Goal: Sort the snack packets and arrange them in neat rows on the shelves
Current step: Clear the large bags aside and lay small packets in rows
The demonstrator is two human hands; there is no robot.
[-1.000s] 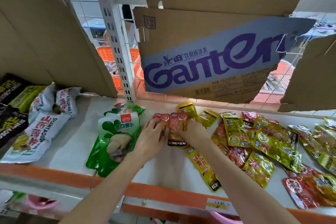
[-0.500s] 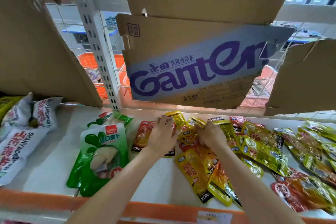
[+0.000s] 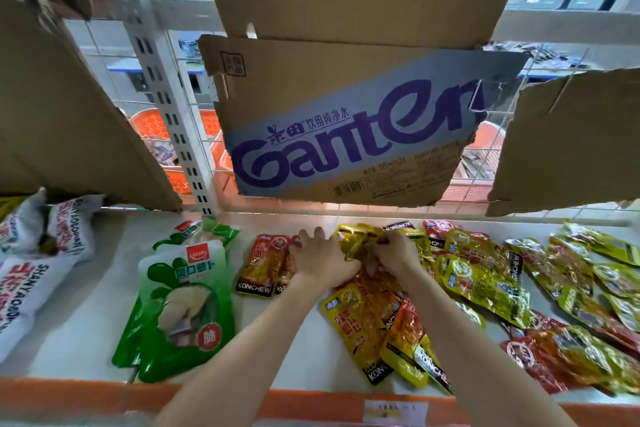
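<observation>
On the shelf (image 3: 86, 333), both hands meet over the snack pile: right hand (image 3: 394, 255) pinches a yellow packet (image 3: 356, 239), left hand (image 3: 322, 258) lies flat, fingers spread, beside red packets (image 3: 266, 263).

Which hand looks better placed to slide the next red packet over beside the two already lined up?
Probably the left hand: it already rests next to the two red packets, at the near edge of the mixed pile. The right hand is pinching a yellow packet farther right.
</observation>
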